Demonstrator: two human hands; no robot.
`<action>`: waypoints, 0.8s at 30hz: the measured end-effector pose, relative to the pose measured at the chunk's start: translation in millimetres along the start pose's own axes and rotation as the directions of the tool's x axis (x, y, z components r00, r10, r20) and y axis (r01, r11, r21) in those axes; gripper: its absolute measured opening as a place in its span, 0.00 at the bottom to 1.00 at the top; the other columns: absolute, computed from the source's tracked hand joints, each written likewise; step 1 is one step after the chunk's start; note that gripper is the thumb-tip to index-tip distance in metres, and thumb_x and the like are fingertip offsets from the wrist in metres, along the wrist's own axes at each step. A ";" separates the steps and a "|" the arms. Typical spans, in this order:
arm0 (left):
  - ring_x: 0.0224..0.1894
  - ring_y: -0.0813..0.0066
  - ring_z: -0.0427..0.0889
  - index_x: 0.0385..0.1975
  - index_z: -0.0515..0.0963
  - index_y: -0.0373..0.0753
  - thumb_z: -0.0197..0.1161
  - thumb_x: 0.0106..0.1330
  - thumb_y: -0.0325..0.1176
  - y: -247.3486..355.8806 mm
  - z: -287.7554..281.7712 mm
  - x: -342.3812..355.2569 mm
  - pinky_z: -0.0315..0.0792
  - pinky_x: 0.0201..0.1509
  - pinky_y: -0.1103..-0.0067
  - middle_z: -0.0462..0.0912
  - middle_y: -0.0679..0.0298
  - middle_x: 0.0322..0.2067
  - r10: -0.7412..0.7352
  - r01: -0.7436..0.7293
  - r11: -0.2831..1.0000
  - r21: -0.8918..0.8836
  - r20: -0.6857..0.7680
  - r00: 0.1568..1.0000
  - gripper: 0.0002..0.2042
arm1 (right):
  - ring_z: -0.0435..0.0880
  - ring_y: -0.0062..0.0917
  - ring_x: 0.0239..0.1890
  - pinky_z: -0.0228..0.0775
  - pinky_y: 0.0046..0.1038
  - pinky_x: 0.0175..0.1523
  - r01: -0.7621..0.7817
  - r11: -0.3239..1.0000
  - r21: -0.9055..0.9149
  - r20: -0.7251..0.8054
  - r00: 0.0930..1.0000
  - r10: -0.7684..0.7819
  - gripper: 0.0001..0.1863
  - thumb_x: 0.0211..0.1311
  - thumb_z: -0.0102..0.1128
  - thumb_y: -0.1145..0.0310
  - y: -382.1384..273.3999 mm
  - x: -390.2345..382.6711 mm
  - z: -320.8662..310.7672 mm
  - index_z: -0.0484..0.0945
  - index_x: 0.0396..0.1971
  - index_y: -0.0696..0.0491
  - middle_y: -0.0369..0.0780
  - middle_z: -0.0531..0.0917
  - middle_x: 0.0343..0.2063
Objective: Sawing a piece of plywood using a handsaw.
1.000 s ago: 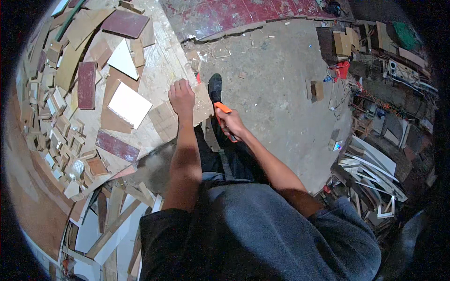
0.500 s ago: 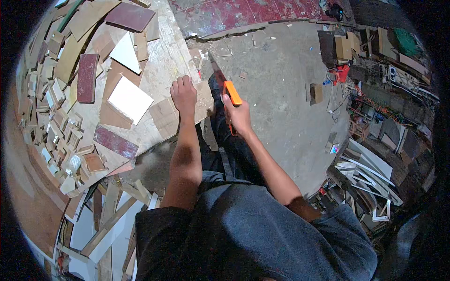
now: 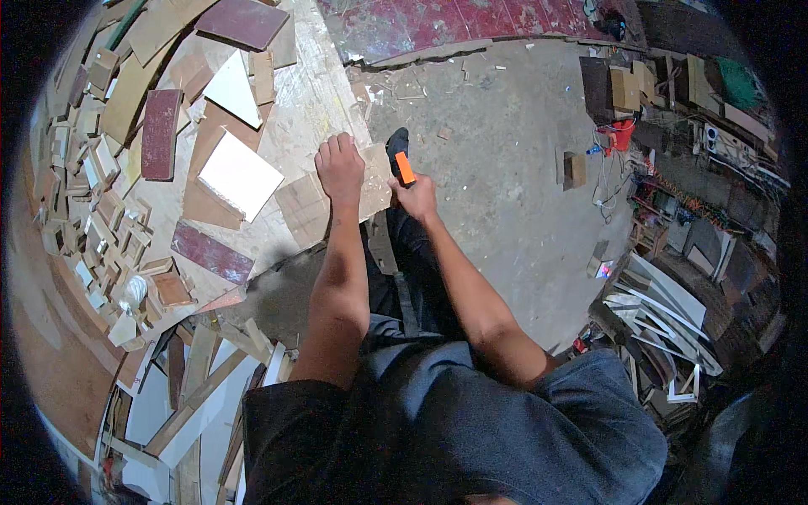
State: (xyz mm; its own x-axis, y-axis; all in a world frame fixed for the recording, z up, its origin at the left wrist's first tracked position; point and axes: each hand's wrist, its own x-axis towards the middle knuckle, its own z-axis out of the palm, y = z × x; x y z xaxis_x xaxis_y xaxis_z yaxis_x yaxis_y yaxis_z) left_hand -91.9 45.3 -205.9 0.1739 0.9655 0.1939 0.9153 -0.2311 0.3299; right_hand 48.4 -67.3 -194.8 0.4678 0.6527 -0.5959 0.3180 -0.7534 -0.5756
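My right hand point(image 3: 414, 195) grips the orange handle point(image 3: 404, 168) of a handsaw, whose blade hardly shows against the dark shoe point(image 3: 399, 140) beyond it. To its left, my left hand point(image 3: 339, 172) presses on a light wooden board point(image 3: 303, 206) at the near right edge of the worktable point(image 3: 307, 76), fingers bent and together, their tips partly hidden. Farther left on the table lie a white square panel point(image 3: 240, 175), a white triangular piece point(image 3: 234, 91) and maroon boards point(image 3: 160, 135) among several small wooden offcuts point(image 3: 118, 219).
A scrap wood pile point(image 3: 194, 412) lies at lower left. Concrete floor point(image 3: 488, 168) runs to the right, bordered by a maroon strip point(image 3: 471, 17) at the top. Right, a red bucket point(image 3: 620, 132), cables, cardboard boxes point(image 3: 624, 88) and stacked white frames point(image 3: 661, 320) line the side.
The saw's orange handle has swung upward, then drawn a little left, and its blade is less visible now. My right hand moved with it; my left hand stays on the board, shifted slightly in view.
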 end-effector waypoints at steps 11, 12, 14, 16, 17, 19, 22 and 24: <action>0.37 0.63 0.74 0.34 0.73 0.44 0.58 0.69 0.36 -2.4 0.4 -2.8 0.68 0.41 0.68 0.73 0.63 0.31 -0.015 0.015 1.000 -0.022 -0.010 1.000 0.05 | 0.80 0.23 0.21 0.69 0.32 0.29 0.117 0.980 0.163 -0.173 0.981 -0.088 0.18 0.57 0.71 0.61 -8.5 1.1 16.3 0.79 0.24 0.62 0.39 0.79 0.15; 0.37 0.63 0.75 0.34 0.74 0.44 0.58 0.68 0.36 -4.2 0.4 -3.3 0.68 0.41 0.68 0.74 0.63 0.31 -0.012 0.012 1.000 -0.015 -0.008 1.000 0.05 | 0.80 0.24 0.21 0.69 0.33 0.29 0.083 0.996 0.017 -0.240 0.968 -0.077 0.17 0.56 0.71 0.63 -6.6 1.6 11.4 0.78 0.23 0.63 0.41 0.79 0.15; 0.37 0.61 0.75 0.36 0.74 0.43 0.58 0.69 0.35 1.0 -1.1 -1.6 0.68 0.41 0.67 0.74 0.62 0.32 -0.009 0.009 0.999 -0.049 0.007 1.000 0.04 | 0.81 0.36 0.22 0.69 0.37 0.30 0.045 0.999 0.015 -0.323 0.946 -0.037 0.18 0.57 0.70 0.61 5.4 7.9 0.8 0.79 0.24 0.63 0.47 0.79 0.17; 0.37 0.60 0.75 0.38 0.75 0.43 0.57 0.69 0.34 1.5 -1.7 -2.2 0.68 0.41 0.66 0.75 0.61 0.32 -0.010 0.012 0.997 -0.076 0.024 1.000 0.04 | 0.80 0.53 0.25 0.70 0.44 0.33 -0.019 1.000 0.012 -0.403 0.915 0.023 0.20 0.59 0.70 0.57 12.4 8.6 -10.6 0.80 0.27 0.62 0.55 0.80 0.20; 0.37 0.59 0.75 0.38 0.75 0.42 0.57 0.70 0.33 -1.6 -0.4 -0.9 0.69 0.41 0.65 0.75 0.60 0.32 -0.015 0.016 0.992 -0.125 0.010 1.000 0.04 | 0.80 0.53 0.25 0.70 0.44 0.33 -0.015 1.000 0.007 -0.405 0.914 0.017 0.20 0.59 0.70 0.57 15.1 1.9 -16.1 0.80 0.27 0.62 0.55 0.80 0.20; 0.37 0.58 0.75 0.38 0.75 0.42 0.57 0.70 0.33 -5.5 -1.2 -3.2 0.69 0.41 0.64 0.75 0.59 0.32 -0.023 0.019 0.984 -0.179 -0.022 0.999 0.04 | 0.81 0.53 0.27 0.69 0.44 0.33 -0.061 0.998 -0.002 -0.337 0.940 0.056 0.20 0.59 0.70 0.56 18.9 -17.3 -32.0 0.81 0.27 0.62 0.55 0.80 0.22; 0.39 0.54 0.76 0.39 0.75 0.40 0.55 0.70 0.32 -12.6 -2.1 -7.1 0.70 0.44 0.61 0.77 0.56 0.33 -0.082 0.063 0.954 -0.294 -0.051 0.995 0.05 | 0.84 0.50 0.31 0.71 0.42 0.35 -0.033 0.976 -0.216 -0.259 0.966 -0.025 0.18 0.58 0.71 0.57 34.2 -64.6 -59.7 0.83 0.33 0.59 0.54 0.83 0.27; 0.40 0.52 0.77 0.41 0.75 0.38 0.54 0.69 0.31 -13.3 -6.4 -6.8 0.71 0.49 0.61 0.78 0.54 0.35 -0.124 0.069 0.895 -0.442 -0.097 0.988 0.06 | 0.76 0.29 0.23 0.71 0.33 0.34 0.166 0.985 -0.045 -0.293 0.940 -0.172 0.13 0.59 0.70 0.65 41.5 -100.0 -69.8 0.81 0.31 0.60 0.44 0.83 0.24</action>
State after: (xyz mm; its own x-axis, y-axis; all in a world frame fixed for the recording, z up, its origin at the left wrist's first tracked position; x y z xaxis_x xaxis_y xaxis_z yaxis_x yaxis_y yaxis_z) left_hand -107.6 41.0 -205.7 0.0234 0.9704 0.2405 0.6703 -0.1937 0.7164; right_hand 72.3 -169.4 -120.0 0.6270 0.7200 -0.2973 0.4283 -0.6375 -0.6405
